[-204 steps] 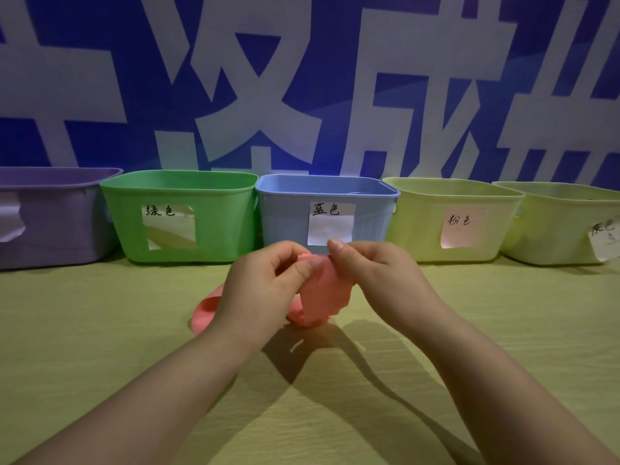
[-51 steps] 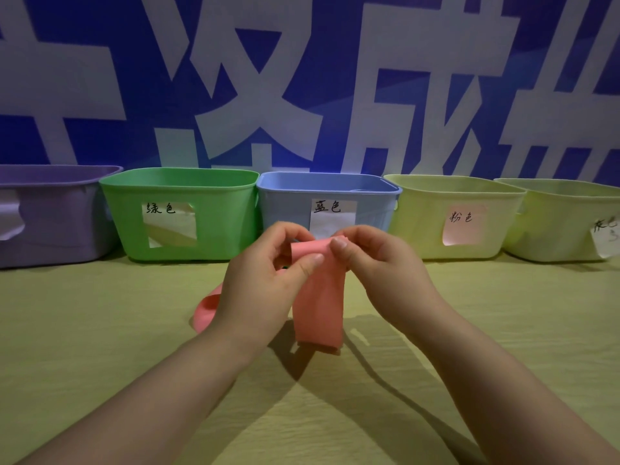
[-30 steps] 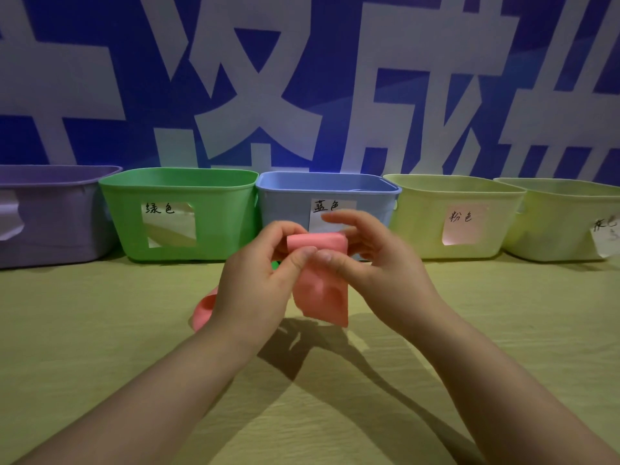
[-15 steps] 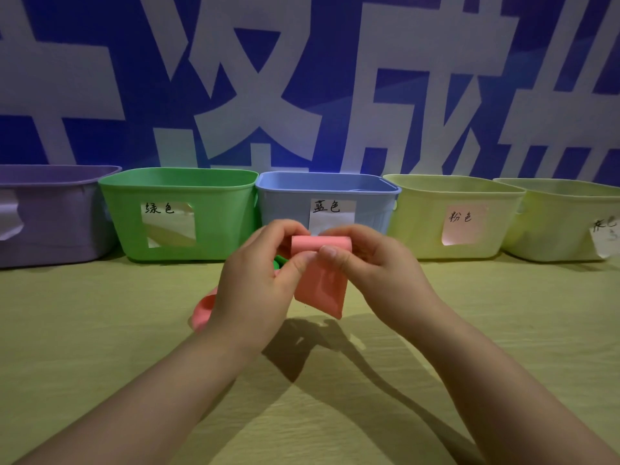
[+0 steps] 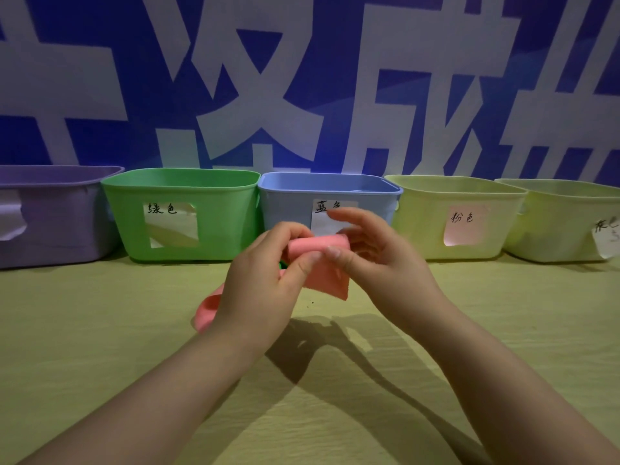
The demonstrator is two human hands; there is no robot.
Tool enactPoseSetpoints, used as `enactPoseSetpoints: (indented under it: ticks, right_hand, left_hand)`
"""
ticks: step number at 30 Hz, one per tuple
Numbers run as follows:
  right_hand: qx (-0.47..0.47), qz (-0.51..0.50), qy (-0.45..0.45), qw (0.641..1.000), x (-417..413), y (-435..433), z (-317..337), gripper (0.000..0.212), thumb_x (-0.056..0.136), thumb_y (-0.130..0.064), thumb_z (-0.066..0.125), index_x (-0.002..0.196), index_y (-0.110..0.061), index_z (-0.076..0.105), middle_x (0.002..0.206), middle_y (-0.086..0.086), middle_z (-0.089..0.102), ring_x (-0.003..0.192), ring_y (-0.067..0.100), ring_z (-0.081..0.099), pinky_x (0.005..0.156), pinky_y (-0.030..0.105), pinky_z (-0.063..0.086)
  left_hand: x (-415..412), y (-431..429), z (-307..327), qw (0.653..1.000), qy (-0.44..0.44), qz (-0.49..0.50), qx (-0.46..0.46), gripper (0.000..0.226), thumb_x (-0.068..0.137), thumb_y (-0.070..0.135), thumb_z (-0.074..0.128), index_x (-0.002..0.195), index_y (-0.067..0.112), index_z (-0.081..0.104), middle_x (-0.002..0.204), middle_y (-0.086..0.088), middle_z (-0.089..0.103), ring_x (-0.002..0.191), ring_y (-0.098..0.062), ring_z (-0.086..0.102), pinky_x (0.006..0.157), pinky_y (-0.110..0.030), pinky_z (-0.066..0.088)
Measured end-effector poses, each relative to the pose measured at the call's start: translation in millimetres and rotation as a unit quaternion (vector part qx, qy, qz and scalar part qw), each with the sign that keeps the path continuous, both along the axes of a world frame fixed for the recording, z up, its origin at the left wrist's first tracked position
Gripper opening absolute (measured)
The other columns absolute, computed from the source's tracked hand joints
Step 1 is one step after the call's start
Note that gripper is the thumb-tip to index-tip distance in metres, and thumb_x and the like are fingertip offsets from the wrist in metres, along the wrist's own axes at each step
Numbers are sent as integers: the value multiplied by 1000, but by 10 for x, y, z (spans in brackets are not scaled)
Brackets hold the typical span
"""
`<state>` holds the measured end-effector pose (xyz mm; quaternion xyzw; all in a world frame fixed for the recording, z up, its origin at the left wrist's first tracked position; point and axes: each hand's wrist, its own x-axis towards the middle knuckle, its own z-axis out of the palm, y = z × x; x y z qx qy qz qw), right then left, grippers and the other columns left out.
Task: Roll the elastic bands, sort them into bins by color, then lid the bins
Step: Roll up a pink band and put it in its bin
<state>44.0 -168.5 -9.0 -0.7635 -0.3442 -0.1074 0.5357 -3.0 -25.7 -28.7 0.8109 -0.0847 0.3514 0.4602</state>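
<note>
A pink elastic band [image 5: 327,268] is held in the air in front of the blue bin [image 5: 330,191]. Its top is wound into a roll and a short tail hangs down. My left hand [image 5: 265,283] pinches the roll's left end between thumb and fingers. My right hand [image 5: 375,256] holds the right end with its thumb in front and its fingers curved over the top. A second pink band [image 5: 208,312] lies on the table behind my left wrist, partly hidden. A bit of green [image 5: 283,264] shows between my hands, too small to identify.
Five open bins stand in a row against the blue-and-white wall: purple [image 5: 57,216], green [image 5: 181,186], blue, a pale yellow one with a pink label [image 5: 456,196] and another pale one [image 5: 570,203] at the far right. They sit on a wooden table [image 5: 100,347]. No lids in view.
The hanging tail of the pink band has grown shorter as the roll at the top has thickened. My right fingers have lifted over the roll. Both hands stay in the same place.
</note>
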Motion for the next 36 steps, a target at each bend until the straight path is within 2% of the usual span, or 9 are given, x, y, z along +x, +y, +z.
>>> enactPoseSetpoints:
  ticks: [5,9,11,14,16,21,27,32,36]
  right_hand:
    - [5,2,-15,1000,-2,-19,25,19,79,-21,70,86,-37,62,89,-14,66,85,-1,59,73,13,47]
    - [7,-20,-5,1000,11,-8,1,6,86,-30,61,90,-34,62,85,-8,68,82,7,62,70,21,47]
    - [-2,-17,-5,1000,-7,-4,5,11,85,-34,60,96,-34,62,87,-10,67,83,4,61,73,23,49]
    - [-12,-2,-3,1000,-31,-3,10,35,76,-41,66,109,-38,55,97,-17,60,90,-2,58,79,17,49]
    - [-25,-7,-19,999,-34,-9,17,29,77,-34,69,102,-39,56,96,-19,61,90,-4,57,79,14,48]
    - [-29,-31,-3,999,-21,-2,15,11,85,-33,62,94,-29,63,82,-7,67,81,11,62,78,36,52]
    - [-25,-3,18,1000,-55,2,3,26,87,-42,51,88,-22,66,73,-6,64,77,15,60,76,39,48]
    - [28,48,48,997,-62,-5,12,41,69,-49,57,106,-31,59,92,-3,64,87,9,63,77,22,53]
    - [59,59,45,995,-71,4,29,34,65,-39,65,95,-24,64,92,1,68,87,16,65,79,27,54]
  left_hand:
    - [-1,-5,-1,1000,0,-6,-25,24,81,52,57,96,33,58,81,10,64,77,-8,62,66,-42,54]
    - [-6,-23,3,999,11,-3,-33,22,79,35,66,98,32,55,90,11,62,89,-14,60,67,-50,54]
    - [-16,-27,19,1000,3,2,-25,17,80,37,63,94,31,55,87,9,62,86,-16,60,66,-51,53]
    - [-15,-23,21,999,5,5,-34,38,71,57,52,95,28,56,83,5,62,79,-20,60,67,-51,51]
    - [-8,-18,20,999,3,2,-38,40,72,59,51,92,25,58,79,1,63,75,-21,59,66,-47,48]
    - [-2,-35,36,998,22,-16,-54,47,66,68,60,86,25,59,76,-2,65,72,-24,61,64,-47,49]
    - [-30,-26,69,998,16,1,-61,38,62,63,52,68,26,60,66,9,64,60,-14,56,52,-23,40]
    - [-20,-26,54,998,22,1,-62,40,67,63,52,75,26,63,69,2,65,64,-17,59,59,-36,48]
    - [-28,-22,43,995,28,-16,-99,39,63,65,47,68,28,60,60,6,60,51,-1,49,47,-13,36]
